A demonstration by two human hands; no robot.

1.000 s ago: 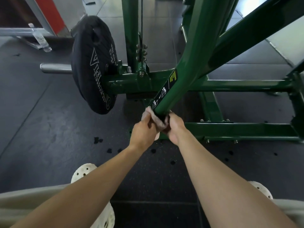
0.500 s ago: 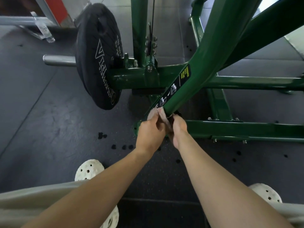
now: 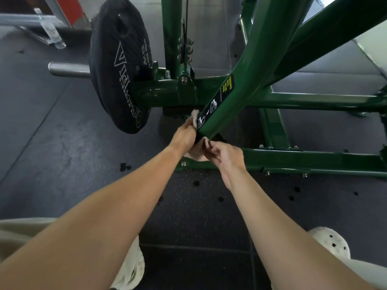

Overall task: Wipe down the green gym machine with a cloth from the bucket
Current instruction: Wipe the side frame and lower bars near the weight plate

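Left arm: bare, stretched forward, wrist straight. My left hand (image 3: 185,136): fingers curled, gripping the cloth (image 3: 195,117). Right arm: bare, stretched forward, angled inward. My right hand (image 3: 226,154): just beside the left, thumb and fingers (image 3: 212,147) pinching the cloth's lower end.

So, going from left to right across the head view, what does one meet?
Steel bar, black plate, left hand, right hand, right shoe.
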